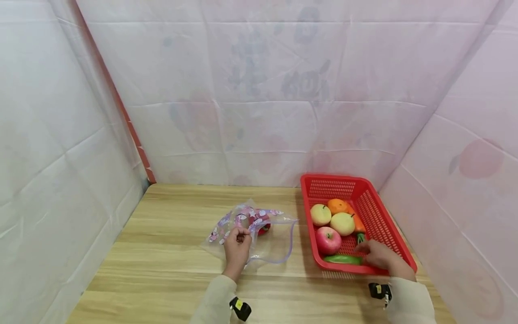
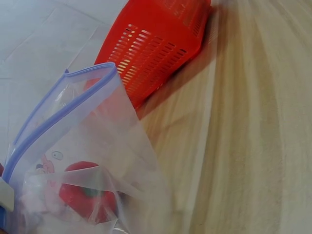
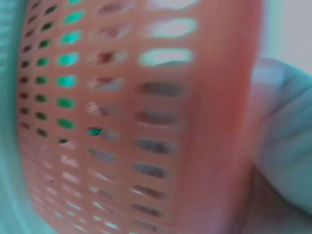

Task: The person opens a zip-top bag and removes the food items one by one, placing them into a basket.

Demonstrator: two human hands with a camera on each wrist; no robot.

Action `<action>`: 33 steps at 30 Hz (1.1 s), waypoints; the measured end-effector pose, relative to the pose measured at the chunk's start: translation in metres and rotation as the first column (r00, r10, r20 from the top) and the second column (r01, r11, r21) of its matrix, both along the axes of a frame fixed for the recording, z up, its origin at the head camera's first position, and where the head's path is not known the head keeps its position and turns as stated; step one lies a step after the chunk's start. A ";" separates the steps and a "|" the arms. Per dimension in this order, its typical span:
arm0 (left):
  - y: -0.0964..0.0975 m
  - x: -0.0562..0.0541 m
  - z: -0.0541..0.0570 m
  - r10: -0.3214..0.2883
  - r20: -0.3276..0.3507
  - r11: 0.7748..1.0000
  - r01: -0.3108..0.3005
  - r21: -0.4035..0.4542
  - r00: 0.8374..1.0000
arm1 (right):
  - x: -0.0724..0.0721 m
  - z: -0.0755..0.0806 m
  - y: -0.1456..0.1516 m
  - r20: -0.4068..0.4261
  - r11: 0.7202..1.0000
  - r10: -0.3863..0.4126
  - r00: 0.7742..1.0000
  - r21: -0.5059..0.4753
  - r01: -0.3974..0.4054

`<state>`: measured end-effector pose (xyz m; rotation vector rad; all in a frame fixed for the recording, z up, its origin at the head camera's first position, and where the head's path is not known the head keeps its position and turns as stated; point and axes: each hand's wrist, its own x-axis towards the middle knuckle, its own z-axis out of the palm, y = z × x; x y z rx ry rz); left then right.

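Note:
My left hand (image 1: 237, 247) pinches the edge of a clear zip bag (image 1: 271, 243) with a pink and purple print, its mouth gaping to the right. Inside the bag lies a red bell pepper (image 2: 87, 192) with a green stem. My right hand (image 1: 380, 255) reaches over the near right wall into a red basket (image 1: 398, 245). Its fingers, bent loosely, hang just above the right end of a long green vegetable (image 1: 343, 259), below the leafy top of a carrot (image 1: 358, 224). The right wrist view shows mostly the blurred basket wall and part of the hand.
A red apple (image 1: 328, 240), two pale yellow fruits, one of them a round pear (image 1: 321, 215), and an orange fruit (image 1: 337, 206) share the basket. The wooden table (image 1: 162, 252) is enclosed by white printed sheets (image 1: 259, 126) at the back and sides.

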<state>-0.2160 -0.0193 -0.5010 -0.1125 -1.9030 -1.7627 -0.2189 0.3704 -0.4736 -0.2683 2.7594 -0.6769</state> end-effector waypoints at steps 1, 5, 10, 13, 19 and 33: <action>-0.001 0.000 0.001 0.005 0.001 1.000 -0.005 -0.002 1.000 | 0.002 0.002 -0.002 -0.007 1.000 -0.019 1.000 0.006 0.019; -0.003 -0.002 0.001 0.011 0.014 1.000 -0.011 -0.006 1.000 | 0.004 0.005 -0.007 -0.025 0.998 -0.057 0.998 0.008 0.057; -0.004 -0.002 0.000 -0.001 -0.008 1.000 0.001 -0.009 1.000 | 0.011 0.004 -0.016 -0.110 0.995 -0.101 0.989 0.010 0.103; -0.004 -0.001 -0.001 0.000 -0.005 1.000 0.000 -0.001 1.000 | 0.020 0.003 -0.028 -0.244 0.989 -0.142 0.959 -0.001 0.146; -0.004 -0.001 0.000 0.004 0.017 1.000 -0.004 0.016 1.000 | 0.035 0.002 -0.058 -0.472 0.981 -0.188 0.861 -0.049 0.187; 0.004 0.000 -0.003 0.023 0.001 0.999 -0.023 0.043 1.000 | 0.034 -0.005 -0.109 -0.672 0.991 -0.133 0.729 -0.079 0.108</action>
